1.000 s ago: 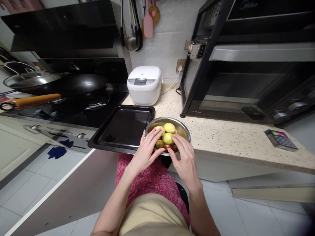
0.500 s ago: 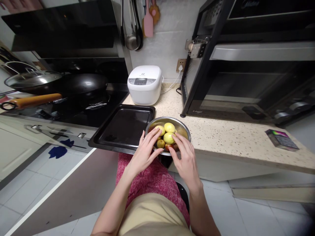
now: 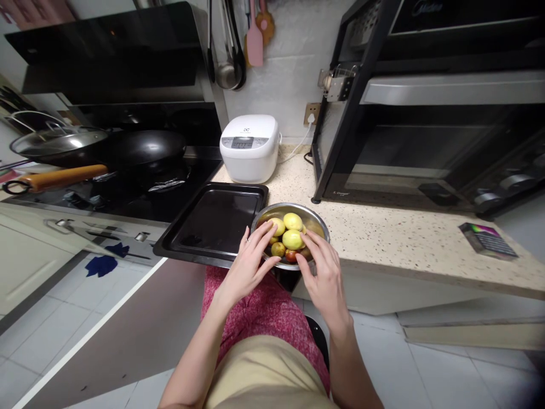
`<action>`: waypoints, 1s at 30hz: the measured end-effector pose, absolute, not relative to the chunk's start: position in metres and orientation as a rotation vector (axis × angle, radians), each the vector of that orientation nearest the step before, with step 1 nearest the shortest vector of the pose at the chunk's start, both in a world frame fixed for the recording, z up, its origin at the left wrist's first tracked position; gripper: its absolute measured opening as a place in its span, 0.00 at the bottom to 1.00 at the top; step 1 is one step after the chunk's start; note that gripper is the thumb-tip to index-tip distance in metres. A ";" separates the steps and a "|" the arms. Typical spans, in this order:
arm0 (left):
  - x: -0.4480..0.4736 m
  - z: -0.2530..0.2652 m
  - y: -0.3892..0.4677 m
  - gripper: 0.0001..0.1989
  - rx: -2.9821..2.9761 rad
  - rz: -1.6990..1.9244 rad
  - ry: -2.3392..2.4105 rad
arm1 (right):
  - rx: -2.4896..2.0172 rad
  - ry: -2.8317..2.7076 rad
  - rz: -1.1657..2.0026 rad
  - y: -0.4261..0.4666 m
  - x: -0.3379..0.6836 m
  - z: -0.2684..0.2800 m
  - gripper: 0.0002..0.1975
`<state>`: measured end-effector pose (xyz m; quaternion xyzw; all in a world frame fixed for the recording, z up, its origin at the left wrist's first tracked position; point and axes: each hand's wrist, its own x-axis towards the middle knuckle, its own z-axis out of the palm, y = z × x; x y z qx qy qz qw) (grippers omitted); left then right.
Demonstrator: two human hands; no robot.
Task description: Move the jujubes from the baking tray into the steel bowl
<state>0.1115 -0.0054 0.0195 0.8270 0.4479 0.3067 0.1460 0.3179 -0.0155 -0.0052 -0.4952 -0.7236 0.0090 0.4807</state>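
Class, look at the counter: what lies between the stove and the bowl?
The black tray lies between the stove and the bowl; the head view shows it.

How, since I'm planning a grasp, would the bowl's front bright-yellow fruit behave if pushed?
The bright-yellow fruit would probably roll, being rounded, though the brownish-green fruit and bowl may stop it. Its shiny skin might be slippery.
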 end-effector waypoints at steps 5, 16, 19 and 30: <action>0.109 0.022 -0.007 0.32 2.383 0.882 1.304 | -1.219 -1.754 -0.002 -0.016 0.320 -0.005 0.21; 0.083 0.022 -0.018 0.32 2.407 0.904 1.477 | -1.349 -1.488 -0.079 0.002 0.352 -0.010 0.17; 0.076 0.022 -0.018 0.32 2.407 0.925 1.523 | -1.445 -1.420 0.120 0.023 0.366 -0.013 0.22; 0.039 0.014 -0.022 0.31 2.335 0.781 1.560 | -1.583 -1.459 1.387 0.068 0.379 0.017 0.15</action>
